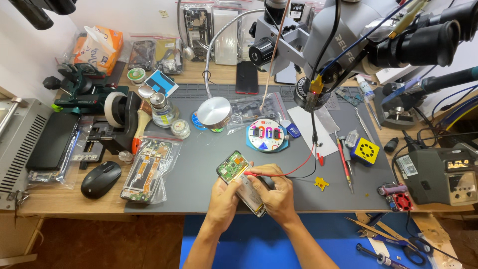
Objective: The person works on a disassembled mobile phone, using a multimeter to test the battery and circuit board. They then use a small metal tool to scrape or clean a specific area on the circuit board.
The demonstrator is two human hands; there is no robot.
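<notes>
Both hands: left hand (222, 195) grips opened phone (240, 180); right hand (275, 192) presses red probe (254, 173).

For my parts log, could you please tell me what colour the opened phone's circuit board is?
Green circuit board, clearest in the head view.

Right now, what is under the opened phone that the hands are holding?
Under the opened phone lies the grey work mat. The left hand grips it from below and the right hand holds a red probe on it. The mat directly beneath is covered.
</notes>
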